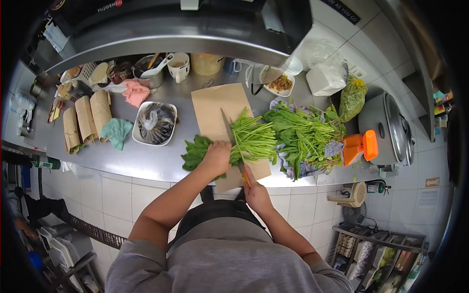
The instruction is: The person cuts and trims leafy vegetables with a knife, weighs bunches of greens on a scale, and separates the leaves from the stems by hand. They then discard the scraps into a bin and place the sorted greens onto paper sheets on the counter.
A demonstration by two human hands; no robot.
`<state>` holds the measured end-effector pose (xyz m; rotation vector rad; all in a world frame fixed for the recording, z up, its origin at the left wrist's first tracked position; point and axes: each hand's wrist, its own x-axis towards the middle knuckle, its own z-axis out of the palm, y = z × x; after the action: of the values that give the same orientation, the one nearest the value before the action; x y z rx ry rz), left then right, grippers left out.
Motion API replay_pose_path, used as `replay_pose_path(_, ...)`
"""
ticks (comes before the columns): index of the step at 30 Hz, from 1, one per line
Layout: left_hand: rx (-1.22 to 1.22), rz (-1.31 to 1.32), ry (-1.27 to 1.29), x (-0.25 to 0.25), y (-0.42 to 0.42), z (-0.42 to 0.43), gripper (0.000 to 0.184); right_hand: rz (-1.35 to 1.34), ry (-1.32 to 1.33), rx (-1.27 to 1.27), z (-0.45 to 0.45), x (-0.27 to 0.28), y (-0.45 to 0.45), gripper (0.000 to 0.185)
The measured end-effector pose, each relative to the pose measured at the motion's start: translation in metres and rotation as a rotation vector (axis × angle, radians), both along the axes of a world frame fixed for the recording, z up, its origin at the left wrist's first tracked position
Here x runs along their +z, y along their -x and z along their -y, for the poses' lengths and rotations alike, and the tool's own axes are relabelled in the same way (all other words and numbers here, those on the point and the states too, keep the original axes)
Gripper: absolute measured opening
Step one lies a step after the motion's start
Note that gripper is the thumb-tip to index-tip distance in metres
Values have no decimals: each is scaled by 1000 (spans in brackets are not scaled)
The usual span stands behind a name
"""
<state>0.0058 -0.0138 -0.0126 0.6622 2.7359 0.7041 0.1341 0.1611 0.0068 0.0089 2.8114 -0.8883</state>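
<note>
You stand at a steel counter (pixel 112 158) with two bare hands over one brown sheet (pixel 210 105), which lies flat and reaches past the counter's front edge. Your left hand (pixel 216 157) presses down on one bunch of leafy greens (pixel 254 139) lying across the sheet, its fingers held together and curled over the stems; the fingertips are partly hidden. Leaves stick out past the sheet's left edge, and the long stems reach its right side. Your right hand (pixel 258 195), at the sheet's near end, is wrapped around the orange handle of one knife (pixel 246 178). The blade runs away from you over the sheet, between your left hand and most of the stems.

Left of the sheet sits one white square bowl (pixel 135 134) holding one knotted dark bag (pixel 156 122). Farther left are two cloths, one teal (pixel 117 133) and one pink (pixel 136 93), then three brown paper bundles (pixel 86 118) side by side. Beyond the sheet's far edge stand one white mug (pixel 178 68) and one yellowish tub (pixel 207 63). Right of the sheet spreads one heap of greens (pixel 305 132); past it are two orange pieces (pixel 361 146) and one large grey pot (pixel 373 129).
</note>
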Motion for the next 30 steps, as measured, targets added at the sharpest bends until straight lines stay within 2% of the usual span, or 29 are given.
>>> replay_pose_path(2,24,29,-96,11,-8,10,59,207,151,-44,-6,13,11,65)
replay_pose_path(3,20,12,-92,19,-3,18,59,191,156,-45,-10,17,11,65)
replay_pose_path(5,130,75,-124,40,-1,34,54,-113,259,-6,-27,25,-4,64)
replay_pose_path(7,188,127,-128,78,8,41,53,-192,224,-68,-56,34,-20,61)
replay_pose_path(10,242,12,-175,108,24,33,49,-372,3,-184,-116,36,-42,61)
replay_pose_path(11,248,7,-176,111,32,23,49,-333,-194,-249,-136,39,-48,63)
replay_pose_path(13,140,-123,-181,115,53,-5,49,-307,-392,-337,-170,39,-43,65)
replay_pose_path(16,101,-140,-126,114,89,-59,55,-235,-529,-441,-212,27,-10,68)
replay_pose_path(20,36,7,149,77,117,-116,58,-150,-559,-461,-247,0,30,68)
replay_pose_path(21,30,59,243,60,122,-123,60,-361,-672,-398,-243,3,35,66)
replay_pose_path(22,17,91,296,46,124,-124,74,-570,-784,-330,-238,1,36,63)
replay_pose_path(23,2,87,317,33,125,-123,74,-561,-769,-351,-228,-13,36,63)
replay_pose_path(25,31,-38,358,38,115,-123,91,-315,377,-424,-194,-44,35,59)
replay_pose_path(26,6,-42,374,41,114,-123,91,-51,756,-487,-164,-22,32,59)
replay_pose_path(27,84,-3,314,43,113,-123,98,219,1132,-528,-133,4,32,59)
replay_pose_path(28,166,33,254,46,115,-122,106,377,1336,-620,-109,5,37,55)
replay_pose_path(29,146,24,269,43,120,-119,106,540,1540,-702,-91,5,42,52)
replay_pose_path(30,165,153,189,36,126,-114,108,528,1568,-710,-78,-8,50,52)
